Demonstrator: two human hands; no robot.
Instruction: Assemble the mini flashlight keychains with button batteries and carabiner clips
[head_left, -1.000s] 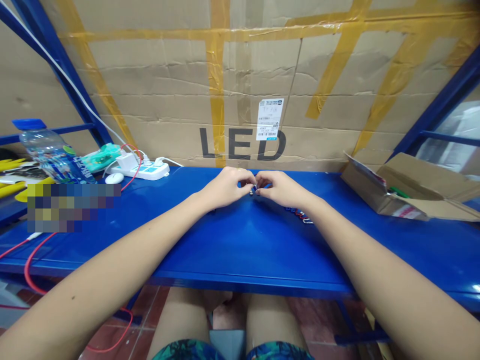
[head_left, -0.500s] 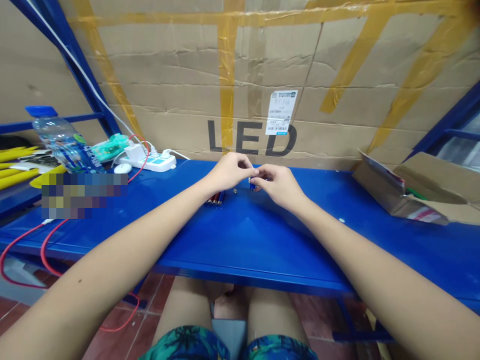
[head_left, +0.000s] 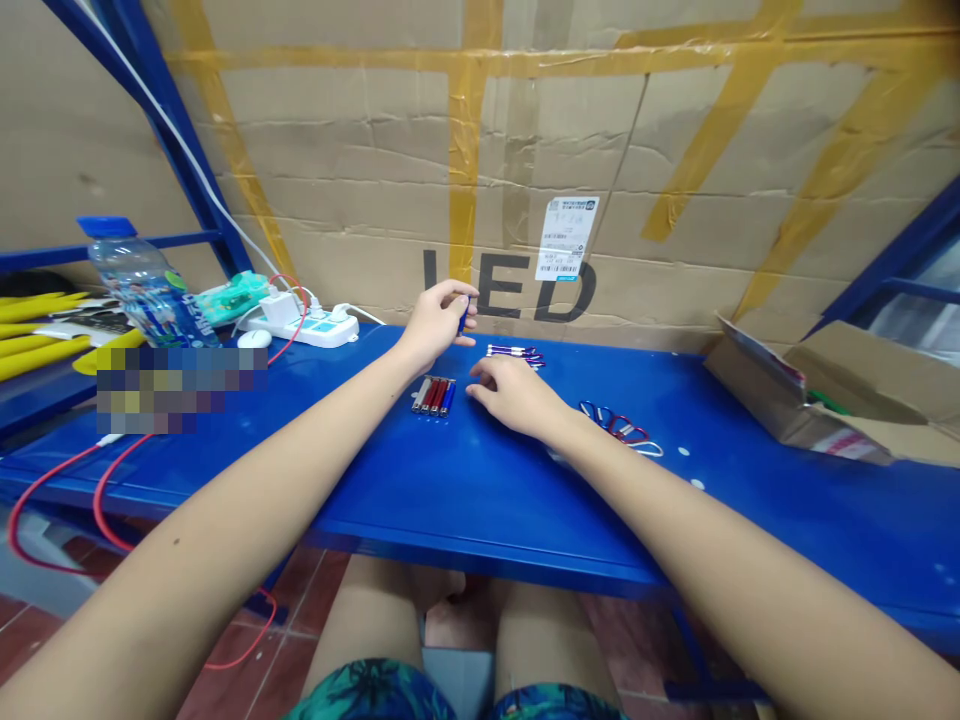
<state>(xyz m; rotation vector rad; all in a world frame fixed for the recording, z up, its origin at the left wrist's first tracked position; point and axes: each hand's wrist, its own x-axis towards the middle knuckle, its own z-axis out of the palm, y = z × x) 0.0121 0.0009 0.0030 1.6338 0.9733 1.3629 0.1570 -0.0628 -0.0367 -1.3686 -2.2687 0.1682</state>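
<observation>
Raised over the table, my left hand (head_left: 436, 322) pinches a small blue metal tube (head_left: 464, 316) between thumb and fingers. My right hand (head_left: 517, 393) is low at the tabletop, its thumb and fingers drawn together; whatever is at the fingertips is too small to make out. Between my hands lies a row of short tubes (head_left: 433, 396) in silver, red and blue. Just behind my right hand are several purple-blue tubes (head_left: 514, 351) with clips. Several carabiners (head_left: 615, 425) in blue, red and silver lie beside my right wrist, partly covered by it.
An open cardboard box (head_left: 795, 400) stands on the right of the blue table (head_left: 480, 510). To the left are a power strip (head_left: 322, 328) with plugs, a water bottle (head_left: 142, 285) and a red cable (head_left: 45, 475). A large carton (head_left: 360, 180) rises behind.
My hands have parted. The left moved slightly left and up with the blue tube; the right came down to the tabletop. The tube row and carabiners are now more exposed.
</observation>
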